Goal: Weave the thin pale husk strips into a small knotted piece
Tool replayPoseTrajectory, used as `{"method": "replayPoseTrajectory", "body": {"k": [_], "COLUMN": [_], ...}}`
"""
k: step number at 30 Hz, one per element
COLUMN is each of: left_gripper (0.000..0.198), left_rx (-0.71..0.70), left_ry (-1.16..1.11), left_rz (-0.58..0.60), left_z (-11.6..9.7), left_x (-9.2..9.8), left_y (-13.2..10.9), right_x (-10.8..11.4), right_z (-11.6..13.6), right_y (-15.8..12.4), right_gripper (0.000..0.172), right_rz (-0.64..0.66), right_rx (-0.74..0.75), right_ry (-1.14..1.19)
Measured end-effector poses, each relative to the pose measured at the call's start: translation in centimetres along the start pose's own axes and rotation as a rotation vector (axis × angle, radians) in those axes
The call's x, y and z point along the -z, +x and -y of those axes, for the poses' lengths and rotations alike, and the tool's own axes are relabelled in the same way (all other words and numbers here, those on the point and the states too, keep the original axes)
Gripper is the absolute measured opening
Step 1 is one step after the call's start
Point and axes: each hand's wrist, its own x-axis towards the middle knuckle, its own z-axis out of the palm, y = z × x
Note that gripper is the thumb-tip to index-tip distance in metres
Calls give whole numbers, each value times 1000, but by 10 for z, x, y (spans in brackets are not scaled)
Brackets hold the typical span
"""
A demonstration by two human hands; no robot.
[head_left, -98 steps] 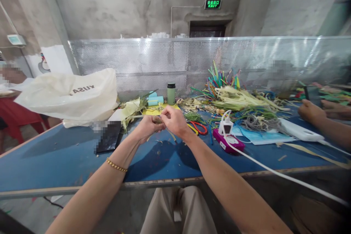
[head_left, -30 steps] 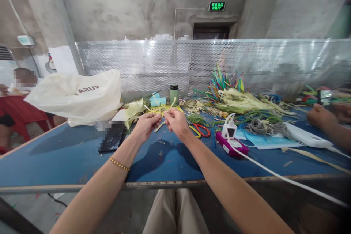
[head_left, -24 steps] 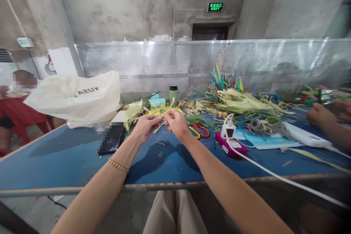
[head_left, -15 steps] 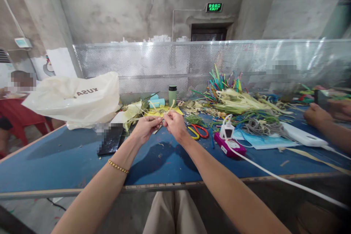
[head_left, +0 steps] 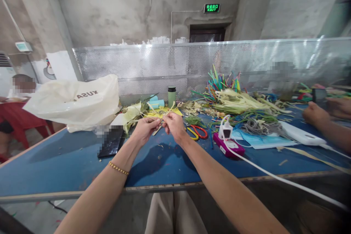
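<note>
My left hand (head_left: 146, 129), with a gold bead bracelet (head_left: 118, 168) at its wrist, is closed in a pinch above the blue table. Close beside it, my right hand (head_left: 174, 125) is pinched too. Between and above the fingertips shows a thin pale husk strip (head_left: 172, 106), its free end sticking up past the right fingers. Both hands appear to grip it, though the fingers cover most of it. Behind them are a yellow sheet (head_left: 177, 111) and a green bottle with a black lid (head_left: 172, 97). Red-and-yellow-handled scissors (head_left: 199, 132) lie right of my right hand.
A white bag (head_left: 74, 100) and a dark phone-like device (head_left: 111, 144) are at left. To the right lie pale husks (head_left: 244, 102), coloured stems (head_left: 222, 80), a purple power socket (head_left: 228, 145) with a white cable, and a white power bank (head_left: 303, 134). Another person's hand (head_left: 316, 115) is far right.
My fingertips have drawn very slightly apart while keeping their pinch. The view has shifted a little; the things on the table stay where they were.
</note>
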Motion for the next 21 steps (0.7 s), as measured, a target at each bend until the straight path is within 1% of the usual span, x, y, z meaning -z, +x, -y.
{"method": "replayPoseTrajectory", "body": {"k": [5, 7, 9, 11, 13, 14, 18, 19, 21], "left_gripper": [25, 27, 28, 29, 29, 28, 26, 26, 26], "left_rx": [4, 0, 0, 2, -4, -7, 6, 13, 32], "left_ry": [64, 83, 87, 108, 160, 195, 305, 310, 288], "left_rz": [51, 37, -7, -45, -56, -47, 30, 46, 70], "left_z": [-1, 0, 2, 3, 3, 3, 3, 3, 4], "left_x": [3, 4, 5, 4, 2, 1, -1, -1, 1], "left_y": [-1, 0, 1, 1, 0, 0, -2, -2, -1], "right_x": [2, 5, 10, 16, 21, 23, 24, 24, 23], "right_z": [-2, -1, 0, 3, 6, 7, 9, 8, 7], "right_y": [3, 4, 7, 9, 12, 13, 13, 13, 13], "right_gripper": [20, 21, 24, 29, 30, 30, 23, 22, 21], "right_rz": [2, 7, 17, -39, -168, -191, 83, 112, 106], "right_rx": [-16, -33, -26, 70, 259, 315, 308, 306, 304], "right_ry": [-75, -144, -253, -408, -560, -588, -518, -515, -524]}}
